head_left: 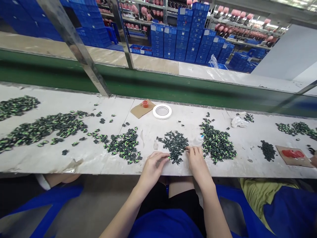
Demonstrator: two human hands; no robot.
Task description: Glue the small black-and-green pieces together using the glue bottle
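While set either side of the pile of small dark pieces [175, 145] on the white table [97, 163], could scatter some off the near edge with a careless sweep

Might also mix them into the green-flecked heap [219, 143] just right if pushed too far; held with left hand [152, 165] at near left, thumb and index narrowly together, perhaps on a piece, and right hand [198, 162] palm down at right, fingers bent, cannot tell if gripping anything
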